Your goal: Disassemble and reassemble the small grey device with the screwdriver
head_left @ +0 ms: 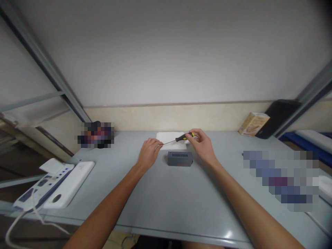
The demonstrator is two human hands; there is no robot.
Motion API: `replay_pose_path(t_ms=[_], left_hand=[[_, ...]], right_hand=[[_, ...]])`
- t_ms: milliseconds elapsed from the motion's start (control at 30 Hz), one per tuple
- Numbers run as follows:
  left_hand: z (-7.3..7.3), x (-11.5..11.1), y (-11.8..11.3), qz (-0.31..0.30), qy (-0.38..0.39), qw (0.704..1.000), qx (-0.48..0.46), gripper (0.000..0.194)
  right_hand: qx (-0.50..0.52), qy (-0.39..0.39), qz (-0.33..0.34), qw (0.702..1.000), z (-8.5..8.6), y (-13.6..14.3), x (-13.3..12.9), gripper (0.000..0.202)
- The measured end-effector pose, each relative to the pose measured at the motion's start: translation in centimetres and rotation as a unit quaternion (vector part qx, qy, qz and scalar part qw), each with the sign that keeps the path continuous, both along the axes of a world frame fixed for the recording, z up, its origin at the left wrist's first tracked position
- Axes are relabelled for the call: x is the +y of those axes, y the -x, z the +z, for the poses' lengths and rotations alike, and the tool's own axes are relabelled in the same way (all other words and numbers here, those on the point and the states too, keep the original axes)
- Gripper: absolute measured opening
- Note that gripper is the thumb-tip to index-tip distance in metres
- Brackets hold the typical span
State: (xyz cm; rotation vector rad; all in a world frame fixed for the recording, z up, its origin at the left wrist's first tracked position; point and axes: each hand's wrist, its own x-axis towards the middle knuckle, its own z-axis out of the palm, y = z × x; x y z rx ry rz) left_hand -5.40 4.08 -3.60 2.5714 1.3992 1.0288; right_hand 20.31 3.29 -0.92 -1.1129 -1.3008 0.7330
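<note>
A screwdriver (181,138) with a black and yellow handle is held level above a white sheet (168,136). My right hand (203,145) is closed round its handle, and something small and white shows by those fingers. The fingertips of my left hand (150,151) pinch the tip end of the metal shaft; whether they also hold something small is hidden. A dark grey box (180,159) with a row of slots on top lies on the table just in front of the sheet, between my two hands, touched by neither.
On the grey table (166,200), a white power strip (45,185) and a white flat device (74,185) lie at left with cables. A yellowish carton (254,123) leans near a black case (278,117) at back right. Blurred items sit at both sides.
</note>
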Motion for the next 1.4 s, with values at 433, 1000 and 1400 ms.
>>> replay_pose_path(t_ms=[433,1000,1400], left_hand=[[2.1,-1.1,-1.2,-0.078,0.192,0.930,-0.302,0.038],[1.7,-1.8,-1.4,-0.208,0.324,0.877,-0.287,0.025],[1.5,-1.7,-1.5,-0.206,0.334,0.873,-0.289,0.023]], right_hand=[[0.045,-0.084,-0.116,0.989,3.1,-0.7,-1.2,0.036],[0.037,-0.106,-0.123,0.986,4.3,-0.4,-2.3,0.033],[-0.037,-0.130,-0.109,0.985,3.7,0.0,-2.4,0.025]])
